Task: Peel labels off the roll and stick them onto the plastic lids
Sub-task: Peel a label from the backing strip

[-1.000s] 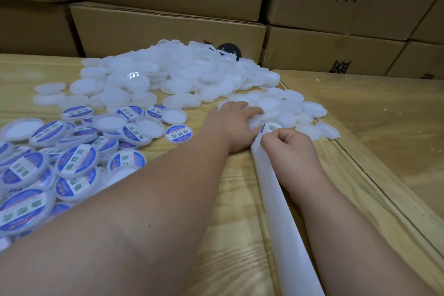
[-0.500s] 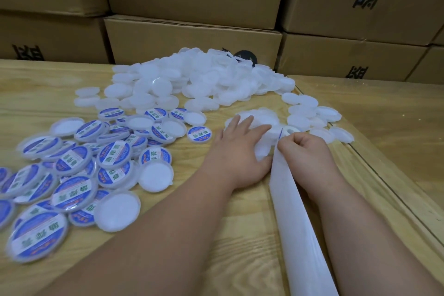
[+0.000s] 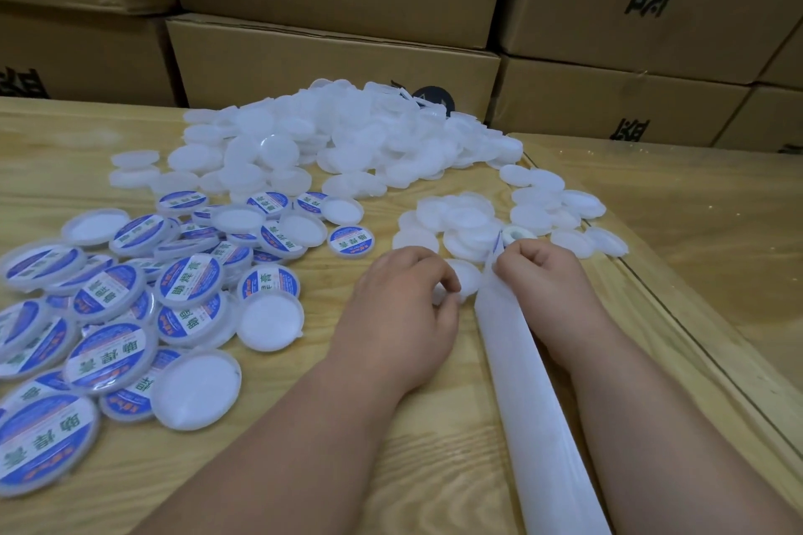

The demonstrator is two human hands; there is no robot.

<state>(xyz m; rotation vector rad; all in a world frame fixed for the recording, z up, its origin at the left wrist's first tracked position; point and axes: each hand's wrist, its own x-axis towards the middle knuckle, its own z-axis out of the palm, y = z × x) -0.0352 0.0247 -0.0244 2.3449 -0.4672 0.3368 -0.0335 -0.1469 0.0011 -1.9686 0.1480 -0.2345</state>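
My left hand (image 3: 404, 308) lies on the wooden table with its fingers curled round the edge of a blank white lid (image 3: 467, 279). Just to its right, my right hand (image 3: 543, 274) pinches the white backing strip (image 3: 530, 395) close to the label roll (image 3: 515, 234). The strip runs from the roll toward me between my forearms. A big heap of blank lids (image 3: 347, 135) lies at the back of the table. Several lids with blue and white labels (image 3: 113, 300) are spread on the left, a few of them upside down.
Stacked cardboard boxes (image 3: 330, 52) form a wall behind the table. More blank lids (image 3: 543, 204) lie around the roll. A groove and a raised wooden edge (image 3: 678, 330) run diagonally to the right of my right arm.
My left hand was flat with spread fingers on the blank lids; it has drawn back toward me and curled its fingers round one lid. My right hand stays on the strip.
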